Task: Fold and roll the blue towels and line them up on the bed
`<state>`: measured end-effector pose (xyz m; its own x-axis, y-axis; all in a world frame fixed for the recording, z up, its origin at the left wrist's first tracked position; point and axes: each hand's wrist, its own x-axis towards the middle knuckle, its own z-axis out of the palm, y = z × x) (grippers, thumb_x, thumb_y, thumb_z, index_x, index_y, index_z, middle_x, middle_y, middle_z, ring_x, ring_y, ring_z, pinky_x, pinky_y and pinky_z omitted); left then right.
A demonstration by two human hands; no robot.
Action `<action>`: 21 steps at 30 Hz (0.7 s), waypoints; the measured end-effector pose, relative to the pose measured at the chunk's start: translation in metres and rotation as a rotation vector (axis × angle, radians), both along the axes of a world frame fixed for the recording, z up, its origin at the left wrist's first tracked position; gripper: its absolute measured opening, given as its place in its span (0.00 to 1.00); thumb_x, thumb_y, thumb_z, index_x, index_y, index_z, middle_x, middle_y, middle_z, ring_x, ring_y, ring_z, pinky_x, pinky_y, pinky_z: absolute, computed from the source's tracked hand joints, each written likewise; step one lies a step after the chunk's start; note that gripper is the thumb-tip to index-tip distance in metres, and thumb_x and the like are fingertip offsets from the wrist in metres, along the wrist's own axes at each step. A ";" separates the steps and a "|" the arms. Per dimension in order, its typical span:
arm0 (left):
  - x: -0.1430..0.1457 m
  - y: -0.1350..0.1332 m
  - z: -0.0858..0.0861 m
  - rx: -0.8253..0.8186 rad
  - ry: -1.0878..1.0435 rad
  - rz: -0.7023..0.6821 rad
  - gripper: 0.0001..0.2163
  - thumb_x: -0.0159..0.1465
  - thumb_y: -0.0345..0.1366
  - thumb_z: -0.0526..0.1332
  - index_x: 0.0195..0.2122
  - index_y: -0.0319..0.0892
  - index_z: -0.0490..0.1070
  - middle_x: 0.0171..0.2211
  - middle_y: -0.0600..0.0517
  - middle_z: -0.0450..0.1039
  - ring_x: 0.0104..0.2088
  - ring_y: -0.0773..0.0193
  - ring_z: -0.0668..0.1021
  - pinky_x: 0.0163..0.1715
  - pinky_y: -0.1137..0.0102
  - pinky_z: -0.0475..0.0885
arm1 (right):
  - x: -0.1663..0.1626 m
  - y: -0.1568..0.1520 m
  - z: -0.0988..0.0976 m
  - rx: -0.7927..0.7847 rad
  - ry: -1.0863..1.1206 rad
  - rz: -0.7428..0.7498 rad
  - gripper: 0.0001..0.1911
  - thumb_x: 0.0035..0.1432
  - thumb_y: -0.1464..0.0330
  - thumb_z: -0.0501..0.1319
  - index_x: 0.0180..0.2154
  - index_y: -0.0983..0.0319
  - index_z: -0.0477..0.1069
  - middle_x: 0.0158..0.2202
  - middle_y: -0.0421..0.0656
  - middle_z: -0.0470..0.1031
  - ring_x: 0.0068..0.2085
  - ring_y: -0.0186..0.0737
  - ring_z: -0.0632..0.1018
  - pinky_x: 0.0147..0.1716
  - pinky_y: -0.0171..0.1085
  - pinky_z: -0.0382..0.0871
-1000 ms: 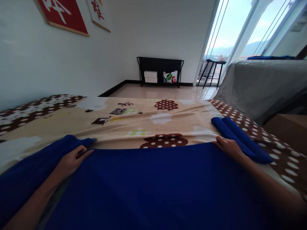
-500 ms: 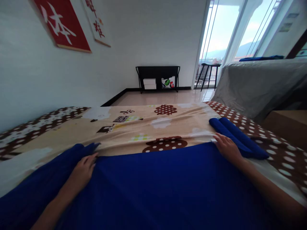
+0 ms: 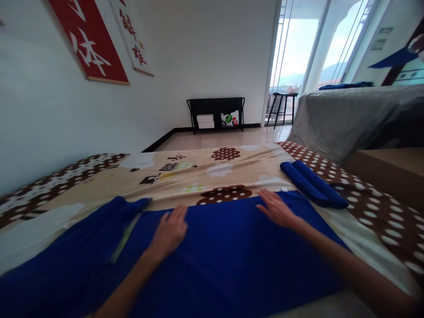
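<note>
A large blue cloth (image 3: 225, 247) lies spread flat over a patterned beige and brown blanket (image 3: 205, 170) on a bed. My left hand (image 3: 170, 229) rests palm down on the cloth, fingers stretched toward its far edge. My right hand (image 3: 276, 210) lies flat on the cloth near the far edge too, fingers apart. Neither hand holds anything. More blue cloth (image 3: 82, 247) lies bunched to the left of my left arm. Two rolled blue cloths (image 3: 313, 184) lie side by side on the blanket, just right of my right hand.
A white wall (image 3: 43, 115) with a red banner (image 3: 88, 42) runs along the left. A black shelf (image 3: 216, 114) stands at the far wall. To the right are a grey-covered piece of furniture (image 3: 344, 119), a stool (image 3: 281, 106) and glass doors.
Both hands have let go of the cloth's far corners and slid inward toward the middle, now lying flat. The view has shifted a little to the right.
</note>
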<state>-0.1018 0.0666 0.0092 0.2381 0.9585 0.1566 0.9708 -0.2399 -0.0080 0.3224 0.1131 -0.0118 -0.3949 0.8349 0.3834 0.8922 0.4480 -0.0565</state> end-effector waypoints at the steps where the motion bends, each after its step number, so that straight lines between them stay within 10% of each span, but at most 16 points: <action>1: 0.031 0.010 -0.002 -0.010 -0.013 -0.062 0.27 0.70 0.42 0.43 0.69 0.41 0.50 0.70 0.45 0.49 0.69 0.57 0.55 0.66 0.58 0.53 | -0.031 -0.005 0.003 -0.008 -0.009 0.068 0.31 0.69 0.47 0.40 0.67 0.50 0.53 0.69 0.34 0.54 0.68 0.39 0.59 0.64 0.42 0.57; 5: 0.072 0.029 -0.019 -0.078 -0.036 -0.133 0.29 0.70 0.53 0.43 0.70 0.50 0.48 0.71 0.53 0.46 0.70 0.61 0.54 0.66 0.61 0.53 | -0.074 -0.015 0.004 -0.051 -0.029 0.204 0.27 0.70 0.48 0.37 0.67 0.40 0.50 0.68 0.23 0.53 0.67 0.30 0.59 0.63 0.35 0.55; 10: -0.075 -0.003 -0.030 -0.092 -0.047 0.159 0.33 0.69 0.53 0.37 0.70 0.40 0.49 0.69 0.41 0.50 0.69 0.46 0.54 0.63 0.41 0.51 | 0.066 0.002 -0.017 -0.123 0.009 -0.025 0.32 0.69 0.50 0.41 0.66 0.57 0.59 0.67 0.46 0.57 0.68 0.47 0.59 0.65 0.50 0.53; 14: -0.149 -0.008 -0.042 -0.053 -0.003 0.283 0.34 0.66 0.56 0.40 0.70 0.46 0.48 0.71 0.49 0.48 0.70 0.53 0.53 0.66 0.48 0.49 | 0.139 0.018 -0.041 -0.154 0.050 -0.194 0.37 0.68 0.49 0.40 0.68 0.65 0.53 0.69 0.52 0.51 0.69 0.49 0.54 0.66 0.53 0.51; 21: -0.118 -0.036 -0.027 0.063 0.072 0.274 0.30 0.67 0.50 0.38 0.65 0.42 0.59 0.68 0.46 0.55 0.67 0.54 0.60 0.66 0.50 0.47 | 0.127 -0.003 -0.034 -0.164 0.077 -0.240 0.38 0.67 0.48 0.40 0.69 0.62 0.51 0.71 0.48 0.47 0.71 0.46 0.49 0.68 0.51 0.44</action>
